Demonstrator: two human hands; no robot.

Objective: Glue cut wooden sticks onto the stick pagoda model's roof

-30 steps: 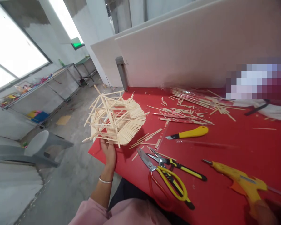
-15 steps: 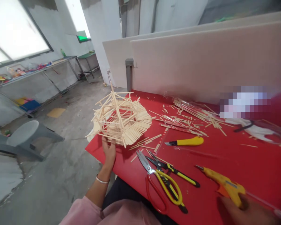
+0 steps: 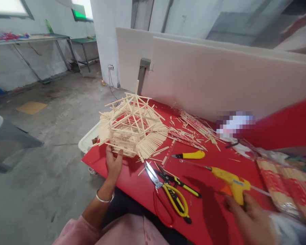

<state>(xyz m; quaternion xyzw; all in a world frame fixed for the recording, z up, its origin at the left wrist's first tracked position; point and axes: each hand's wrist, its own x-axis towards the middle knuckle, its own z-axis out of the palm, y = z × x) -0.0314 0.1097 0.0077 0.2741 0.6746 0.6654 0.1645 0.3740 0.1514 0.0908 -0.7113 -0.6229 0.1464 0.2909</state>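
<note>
A pale wooden-stick model (image 3: 132,127) with a pointed open frame roof stands near the left corner of the red table. My left hand (image 3: 114,163) grips its lower near edge, thumb and fingers on the sticks. At the lower right my right hand (image 3: 250,214) is closed round the handle of a yellow glue gun (image 3: 229,178), raised above the table with its nozzle to the left. A thin clear strand runs leftward from the nozzle. Between the hands lie red-and-yellow-handled scissors (image 3: 158,185), black-and-yellow pliers (image 3: 185,185) and a yellow utility knife (image 3: 191,155).
Loose sticks (image 3: 188,136) are scattered behind the knife on the red table (image 3: 132,180). Packed stick bundles (image 3: 277,183) lie at the right. Pale boards (image 3: 206,81) stand behind the table. A grey stool (image 3: 12,136) is on the floor at left.
The view has shifted. My right hand has lifted the glue gun off the table and now grips its handle; the gun has moved left and up. My left hand stays on the stick model.
</note>
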